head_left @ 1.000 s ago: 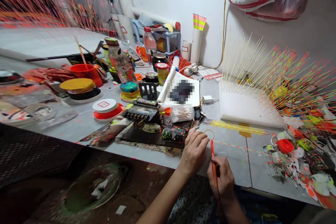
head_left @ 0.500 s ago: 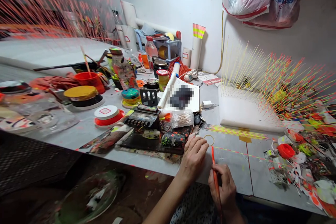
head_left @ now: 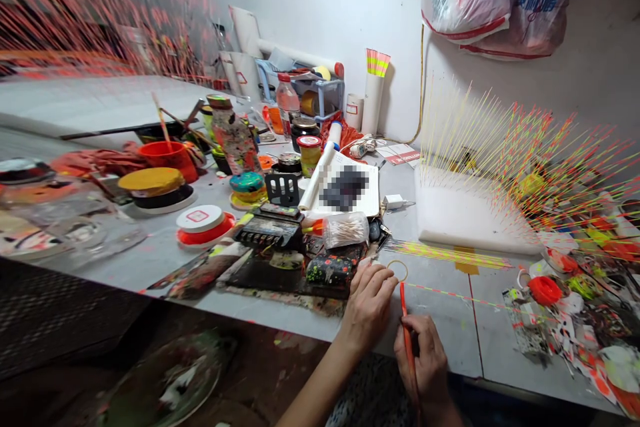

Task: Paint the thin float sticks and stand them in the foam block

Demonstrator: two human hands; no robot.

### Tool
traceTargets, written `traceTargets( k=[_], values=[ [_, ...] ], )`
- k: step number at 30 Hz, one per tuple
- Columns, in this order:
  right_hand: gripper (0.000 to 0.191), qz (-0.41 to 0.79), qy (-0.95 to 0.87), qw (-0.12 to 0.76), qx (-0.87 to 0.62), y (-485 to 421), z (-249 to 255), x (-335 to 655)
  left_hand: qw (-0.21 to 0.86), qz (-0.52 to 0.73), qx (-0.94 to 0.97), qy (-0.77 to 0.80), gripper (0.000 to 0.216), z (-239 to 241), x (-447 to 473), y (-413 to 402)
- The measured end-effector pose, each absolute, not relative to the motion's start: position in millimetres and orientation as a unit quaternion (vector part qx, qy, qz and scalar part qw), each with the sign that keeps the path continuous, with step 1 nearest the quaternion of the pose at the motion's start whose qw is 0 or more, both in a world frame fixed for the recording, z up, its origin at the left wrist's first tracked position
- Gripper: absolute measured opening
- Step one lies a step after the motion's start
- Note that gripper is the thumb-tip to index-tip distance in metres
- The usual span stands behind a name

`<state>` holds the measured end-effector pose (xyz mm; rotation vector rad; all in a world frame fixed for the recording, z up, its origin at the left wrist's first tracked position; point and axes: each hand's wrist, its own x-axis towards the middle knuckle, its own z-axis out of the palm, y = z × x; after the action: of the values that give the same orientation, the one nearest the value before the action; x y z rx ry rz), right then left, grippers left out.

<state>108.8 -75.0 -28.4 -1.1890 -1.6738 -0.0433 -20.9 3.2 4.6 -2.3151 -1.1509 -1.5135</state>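
Orange stick [head_left: 407,347] pinched in right hand [head_left: 423,363]; blue characters mark plastic bags [head_left: 500,0].

The person's left hand [head_left: 369,310] rests curled on the pale tabletop, its fingers closed, though whatever they may pinch is hidden from where I stand. Just beyond those fingertips stands a thin yellow wire ring [head_left: 397,271], round and open, close against the hand. The right hand [head_left: 423,367] sits nearer the table's edge, gripping a slender red-orange stick [head_left: 406,330] that rises nearly upright out of the fist, its tip close to the ring. Running away to the right of the grip, low and almost flat along the tabletop, lies a long thin pink-and-green striped rod [head_left: 453,298].
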Motion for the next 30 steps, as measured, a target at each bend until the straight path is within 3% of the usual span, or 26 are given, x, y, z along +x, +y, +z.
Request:
traceTargets(
  k=[30],
  values=[
    [0.018,-0.012,-0.690,0.551,-0.469,-76.2,-20.0,107.2,0.077,-0.497,-0.775,-0.382,0.020,3.0,-22.4,5.0]
  ],
)
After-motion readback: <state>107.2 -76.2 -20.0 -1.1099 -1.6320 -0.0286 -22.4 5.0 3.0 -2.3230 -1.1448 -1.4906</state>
